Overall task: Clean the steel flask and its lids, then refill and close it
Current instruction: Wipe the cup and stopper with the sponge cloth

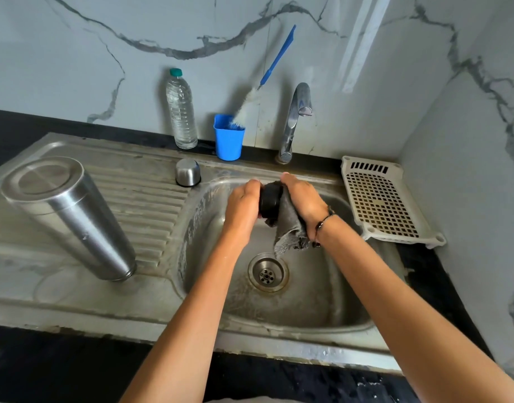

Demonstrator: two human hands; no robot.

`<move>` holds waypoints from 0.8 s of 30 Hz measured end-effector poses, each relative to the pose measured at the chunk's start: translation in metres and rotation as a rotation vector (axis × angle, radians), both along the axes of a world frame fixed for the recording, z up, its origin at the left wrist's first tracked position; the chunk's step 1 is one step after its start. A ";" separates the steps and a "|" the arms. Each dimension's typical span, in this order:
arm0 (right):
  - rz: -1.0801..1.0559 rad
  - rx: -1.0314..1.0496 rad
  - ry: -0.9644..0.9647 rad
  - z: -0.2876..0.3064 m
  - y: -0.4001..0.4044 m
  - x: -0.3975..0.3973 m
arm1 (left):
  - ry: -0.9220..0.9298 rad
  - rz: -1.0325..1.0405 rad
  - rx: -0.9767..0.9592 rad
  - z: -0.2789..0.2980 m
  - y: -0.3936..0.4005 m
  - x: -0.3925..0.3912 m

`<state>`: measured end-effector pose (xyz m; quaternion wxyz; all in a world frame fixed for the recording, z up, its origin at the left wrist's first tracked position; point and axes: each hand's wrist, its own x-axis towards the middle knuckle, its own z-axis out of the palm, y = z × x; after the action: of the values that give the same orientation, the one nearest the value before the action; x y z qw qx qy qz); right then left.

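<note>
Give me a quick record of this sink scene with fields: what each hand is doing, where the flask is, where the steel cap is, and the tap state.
left hand: grips the black inner lid
right hand: presses a grey cloth against that lid
steel flask: upside down on the drainboard
steel cap: upside down at the drainboard's far edge
tap: no water visible
sink basin: beneath both hands

Fingertips of the left hand (244,203) lie hidden behind the round black plastic lid (269,200). The grey cloth (289,225) conceals that lid's right side and the palm of the right hand (303,200). Both forearms are cut off by the lower edge. The mouth of the inverted steel flask (72,213) is unseen.
</note>
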<state>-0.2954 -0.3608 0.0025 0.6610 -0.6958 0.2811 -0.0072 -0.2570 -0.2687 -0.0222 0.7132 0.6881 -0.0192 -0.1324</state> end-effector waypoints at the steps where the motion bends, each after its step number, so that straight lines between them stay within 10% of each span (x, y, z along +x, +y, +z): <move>1: -0.013 0.085 0.007 0.002 -0.003 -0.001 | 0.017 0.002 -0.038 0.001 -0.001 -0.001; 4: -0.112 -0.067 -0.052 0.003 -0.008 -0.003 | 0.094 0.046 -0.087 0.000 -0.002 0.001; 11: 0.152 -1.162 -0.242 -0.009 0.023 -0.016 | 0.207 -0.006 -0.065 -0.004 0.001 0.001; 24: 0.021 -0.147 -0.062 0.002 -0.001 0.006 | 0.121 0.013 -0.153 -0.001 -0.002 -0.004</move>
<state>-0.2891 -0.3617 0.0043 0.6166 -0.7446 0.2520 -0.0422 -0.2607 -0.2704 -0.0231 0.7645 0.6223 0.0185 -0.1673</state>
